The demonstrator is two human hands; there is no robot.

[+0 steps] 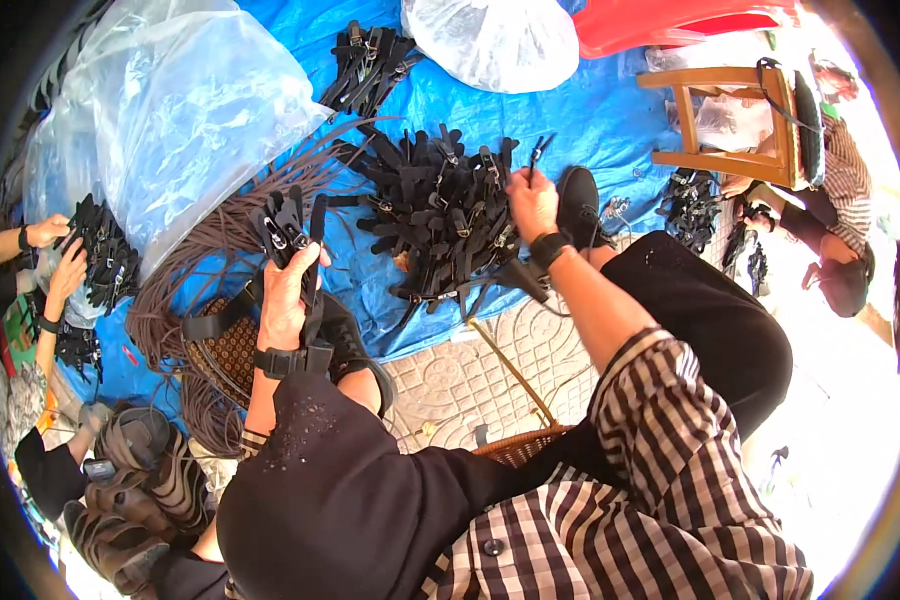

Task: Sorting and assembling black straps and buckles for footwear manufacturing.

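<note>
My left hand (284,300) is closed round a small bunch of black buckle straps (286,222), their metal buckles showing above the thumb. To the right, my right hand (533,210) pinches one short black strap (539,152) that points up and away. Between my hands and a little beyond them lies a heap of black buckle straps (440,205) on a blue tarp (620,150). My fingers partly cover the lower ends of the straps I hold.
Long brown cords (175,295) spread at the left beside a clear plastic bag (180,110). Another plastic bag (495,40) and a smaller strap pile (368,70) lie at the back. A wooden stool (725,165) stands right. Co-workers' hands (65,265) hold straps at far left.
</note>
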